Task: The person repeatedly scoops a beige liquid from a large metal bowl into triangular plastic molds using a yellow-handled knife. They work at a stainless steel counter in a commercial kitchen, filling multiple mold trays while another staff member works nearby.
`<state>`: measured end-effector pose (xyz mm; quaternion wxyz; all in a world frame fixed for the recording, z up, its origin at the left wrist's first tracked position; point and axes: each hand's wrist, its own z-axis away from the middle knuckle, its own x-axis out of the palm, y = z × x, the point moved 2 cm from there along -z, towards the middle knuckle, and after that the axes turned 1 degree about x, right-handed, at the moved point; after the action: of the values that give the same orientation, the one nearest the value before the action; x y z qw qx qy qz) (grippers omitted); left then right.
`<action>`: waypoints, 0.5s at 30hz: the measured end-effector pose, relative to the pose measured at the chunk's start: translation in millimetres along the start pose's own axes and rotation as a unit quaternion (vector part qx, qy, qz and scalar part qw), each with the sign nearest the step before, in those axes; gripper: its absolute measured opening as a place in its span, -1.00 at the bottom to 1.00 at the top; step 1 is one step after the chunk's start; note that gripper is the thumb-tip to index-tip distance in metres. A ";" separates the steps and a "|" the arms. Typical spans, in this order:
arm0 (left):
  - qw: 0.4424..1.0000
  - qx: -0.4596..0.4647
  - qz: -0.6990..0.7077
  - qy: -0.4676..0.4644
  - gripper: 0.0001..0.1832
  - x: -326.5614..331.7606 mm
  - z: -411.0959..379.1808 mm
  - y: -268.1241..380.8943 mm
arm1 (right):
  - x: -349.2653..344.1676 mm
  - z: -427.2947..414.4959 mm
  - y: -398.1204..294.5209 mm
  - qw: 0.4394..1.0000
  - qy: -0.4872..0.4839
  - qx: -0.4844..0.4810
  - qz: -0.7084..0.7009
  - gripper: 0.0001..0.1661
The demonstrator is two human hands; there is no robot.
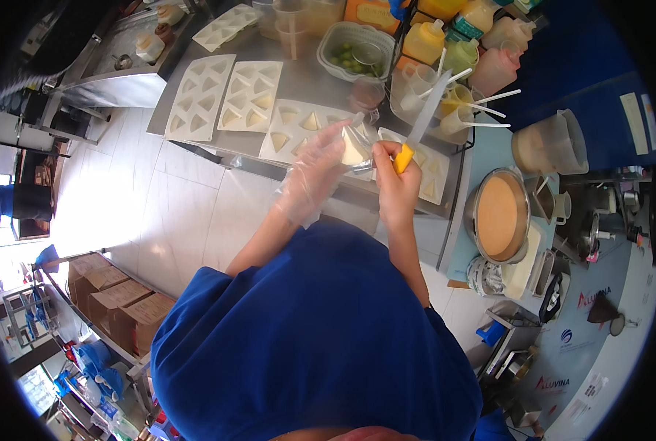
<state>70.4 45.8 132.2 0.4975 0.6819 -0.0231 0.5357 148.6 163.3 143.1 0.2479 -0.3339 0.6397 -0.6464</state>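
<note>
My left hand (320, 160), in a loose clear plastic glove, holds a pale wedge-shaped piece (354, 148) above the front of the steel worktable. My bare right hand (398, 179) grips the yellow handle of a long-bladed knife (425, 114), its blade pointing up and away, and its fingers are close to the wedge's right side. A small shiny thing shows between the hands; what it is I cannot tell. Beneath the hands lies a white mold tray (278, 122) with wedge-shaped cavities. More such trays lie left (251, 96) and right (441, 165), several cavities holding pale filling.
A white basket of green fruit (355, 52), a brown-tinted jug (367, 95) and squeeze bottles (424, 41) stand at the back. Measuring cups with white handles (457, 118) are right of them. A steel bowl of orange mixture (499, 215) stands farther right. Cardboard boxes (121, 297) are at left behind.
</note>
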 end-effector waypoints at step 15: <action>0.998 -0.033 -0.045 -0.014 -0.60 -15.5 -12.5 -10.5 | 1.1 -0.5 0.3 0.991 0.055 -0.093 0.080 -0.86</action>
<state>60.9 52.1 112.8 0.5425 0.6732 -0.0172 0.5023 147.5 162.8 143.0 0.2316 -0.2667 0.7343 -0.5796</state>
